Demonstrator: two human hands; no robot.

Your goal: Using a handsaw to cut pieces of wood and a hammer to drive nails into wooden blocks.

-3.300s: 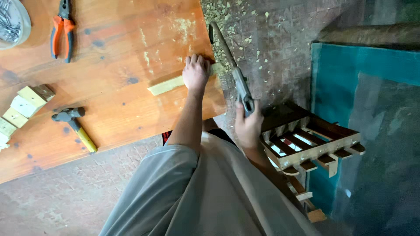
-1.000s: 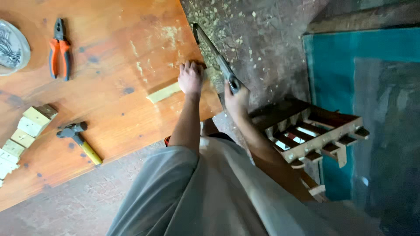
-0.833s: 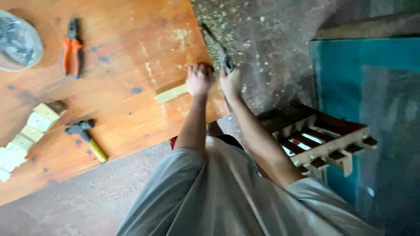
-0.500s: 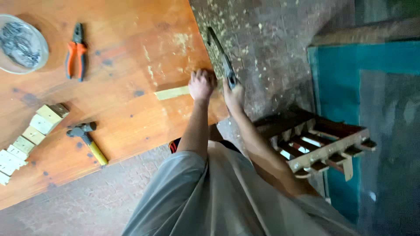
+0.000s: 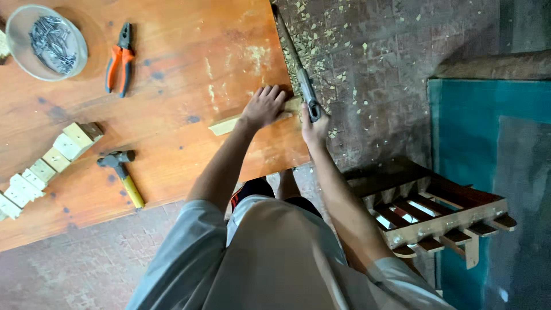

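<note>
— What is on the board?

— The tabletop [image 5: 172,86] is smooth orange-brown wood with pale scuffs and a few dark spots. On it lies one thin, flat strip of light wood [image 5: 227,124], running out to the table's right edge. The floor [image 5: 390,74] past that edge is rough grey brick, littered with pale chips.

— And the hands?

— The left hand [image 5: 264,107] lies flat on the strip, fingers spread, pressing it down near the table's edge. The right hand [image 5: 314,127] is just beside it, past the edge, closed around the handle of a long, narrow saw [image 5: 297,60]. The metal blade runs away from the person along the table's edge, right next to the strip's end; whether it touches the wood I cannot tell.

— What else, counted?

— One round clear bowl [image 5: 17,57] holding a heap of dark nails, one pair of pliers [image 5: 119,57] with orange handles, one hammer [image 5: 121,172] with a yellow handle, and a row of about seven small pale wooden blocks [image 5: 49,166] at the left. On the floor to the right stands one slatted wooden rack [image 5: 436,215] beside a teal panel [image 5: 476,126].
</note>
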